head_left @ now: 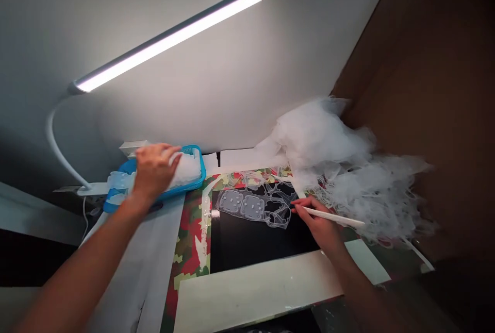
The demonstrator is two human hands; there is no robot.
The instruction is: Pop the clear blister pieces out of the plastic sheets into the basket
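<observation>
My left hand (157,168) hovers over a blue plastic basket (201,168), fingers stretched out and apart. Nothing shows in it, and it covers part of the basket, where white thin pieces (188,168) lie. My right hand (317,217) is closed around a slim white-handled tool (336,217), held like a pen. The tool's tip is too small to make out. Close to its fingers, a clear sheet (253,206) with two moulded rounded squares and curly cut-out shapes lies on a glossy black board (251,250).
A big heap of white, gauzy cut scraps (325,137) rises at the right against a brown panel (436,101). A lit bar lamp (174,34) on a bent neck hangs above. A pale strip (255,284) crosses the front of the camouflage-patterned cover (189,250).
</observation>
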